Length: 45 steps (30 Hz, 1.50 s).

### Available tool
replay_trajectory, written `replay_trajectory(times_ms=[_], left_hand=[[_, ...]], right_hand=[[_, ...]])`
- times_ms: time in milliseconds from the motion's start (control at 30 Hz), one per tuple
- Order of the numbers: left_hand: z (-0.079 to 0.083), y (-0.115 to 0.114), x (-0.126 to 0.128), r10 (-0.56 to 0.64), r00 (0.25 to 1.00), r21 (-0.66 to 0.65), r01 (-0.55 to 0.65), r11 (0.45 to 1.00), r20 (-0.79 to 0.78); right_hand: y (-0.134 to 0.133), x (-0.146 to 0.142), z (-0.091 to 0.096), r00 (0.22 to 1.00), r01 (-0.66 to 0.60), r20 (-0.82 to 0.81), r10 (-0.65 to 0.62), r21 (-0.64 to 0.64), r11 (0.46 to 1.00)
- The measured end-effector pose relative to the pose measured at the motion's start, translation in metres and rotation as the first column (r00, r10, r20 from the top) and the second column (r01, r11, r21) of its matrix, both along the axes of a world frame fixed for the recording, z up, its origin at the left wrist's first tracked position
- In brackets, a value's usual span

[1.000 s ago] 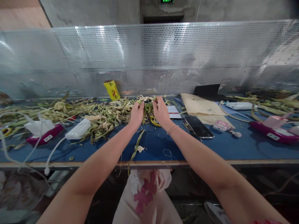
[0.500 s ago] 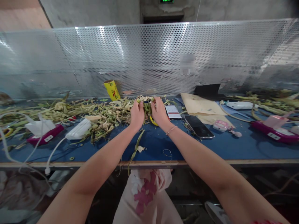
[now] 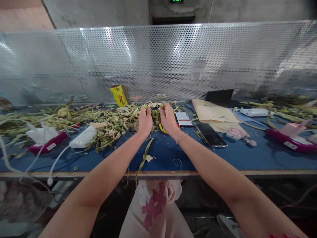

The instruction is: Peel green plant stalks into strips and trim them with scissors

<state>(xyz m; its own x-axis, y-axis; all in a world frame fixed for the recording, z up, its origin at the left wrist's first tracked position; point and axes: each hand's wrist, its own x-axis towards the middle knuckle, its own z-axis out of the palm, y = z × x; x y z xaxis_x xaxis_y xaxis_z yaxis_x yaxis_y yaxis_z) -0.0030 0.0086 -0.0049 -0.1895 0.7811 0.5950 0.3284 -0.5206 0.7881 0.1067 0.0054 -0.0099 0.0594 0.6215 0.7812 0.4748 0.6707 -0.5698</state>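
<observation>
Both my hands reach to the far middle of a blue table (image 3: 223, 155). My left hand (image 3: 145, 120) and my right hand (image 3: 168, 119) are closed side by side on a small bunch of green and pale leafy stalks (image 3: 156, 114), fingers pinching its top. The bunch sits at the right end of a long heap of dried green stalks and husks (image 3: 99, 120) spread across the table's left half. One long leaf (image 3: 145, 157) hangs over the front edge below my hands. A thin bracelet circles my right wrist.
Right of my hands lie a white card (image 3: 183, 118), a black phone (image 3: 210, 134), brown paper (image 3: 213, 114) and a small pink case (image 3: 233, 133). Magenta devices sit at the left (image 3: 48, 144) and right (image 3: 288, 138). A yellow packet (image 3: 119, 95) leans on the perforated metal screen (image 3: 158, 62).
My two hands have drawn slightly closer together on the bunch of stalks. Nothing else on the table has moved.
</observation>
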Motion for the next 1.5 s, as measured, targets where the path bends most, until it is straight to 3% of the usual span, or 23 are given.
replay_trajectory(times_ms=[167, 533, 667, 933, 1100, 1167, 1333, 1500], left_hand=[[0.006, -0.005, -0.002, 0.090, 0.993, 0.045, -0.087, 0.995, -0.075], [0.007, -0.013, 0.001, -0.083, 0.959, 0.067, 0.105, 0.992, -0.270], [0.008, -0.014, 0.004, -0.070, 0.977, 0.046, 0.081, 0.996, -0.201], [0.006, 0.003, -0.011, 0.103, 0.989, 0.038, -0.100, 0.994, -0.106], [0.003, 0.005, -0.012, 0.131, 0.971, 0.046, -0.124, 0.991, -0.200], [0.003, 0.003, -0.010, 0.124, 0.958, 0.046, -0.116, 0.992, -0.258], [0.004, -0.001, -0.007, 0.084, 0.948, 0.050, -0.072, 0.996, -0.307], [0.001, 0.003, -0.006, 0.040, 0.990, 0.020, -0.038, 0.999, -0.132]], right_hand=[[0.001, 0.003, 0.002, 0.992, -0.015, -0.130, 0.005, -0.075, 0.997], [0.016, 0.019, 0.003, 0.963, 0.066, -0.256, -0.080, -0.065, 0.996], [0.015, 0.021, 0.005, 0.959, 0.092, -0.265, -0.104, -0.056, 0.994], [0.005, 0.019, 0.006, 0.995, 0.102, -0.005, -0.102, 0.029, 0.994], [0.006, 0.013, 0.004, 0.998, -0.041, 0.032, 0.051, -0.243, 0.969], [0.007, 0.011, 0.002, 0.996, -0.089, -0.011, 0.089, -0.287, 0.954], [0.013, 0.009, -0.003, 0.974, -0.194, -0.169, 0.149, -0.296, 0.935], [0.010, 0.003, -0.004, 0.953, -0.215, -0.260, 0.157, -0.209, 0.954]])
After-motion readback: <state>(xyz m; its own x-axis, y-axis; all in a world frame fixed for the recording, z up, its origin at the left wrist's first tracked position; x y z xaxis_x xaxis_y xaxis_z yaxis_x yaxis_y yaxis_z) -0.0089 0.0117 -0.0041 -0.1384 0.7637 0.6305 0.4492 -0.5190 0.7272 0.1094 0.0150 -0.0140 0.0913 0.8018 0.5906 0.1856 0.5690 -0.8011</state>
